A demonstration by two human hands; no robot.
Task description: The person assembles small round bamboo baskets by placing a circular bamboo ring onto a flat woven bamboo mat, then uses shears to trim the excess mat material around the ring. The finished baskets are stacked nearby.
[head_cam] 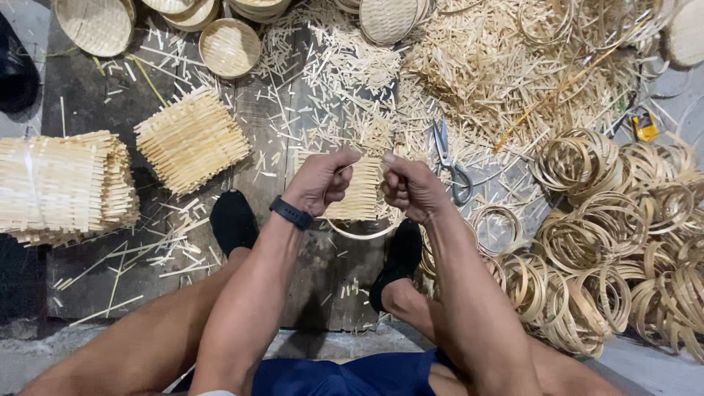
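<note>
My left hand and my right hand both grip a small woven bamboo mat held over a thin bamboo ring. The mat is square and pale, its edges partly hidden by my fingers. A dark band sits on my left wrist. My feet in black shoes rest on a dark wooden board below the hands.
Stacks of woven mats lie left and far left. Finished round baskets line the top. Scissors lie right of my hands. Many bamboo rings pile at right, among bamboo offcuts.
</note>
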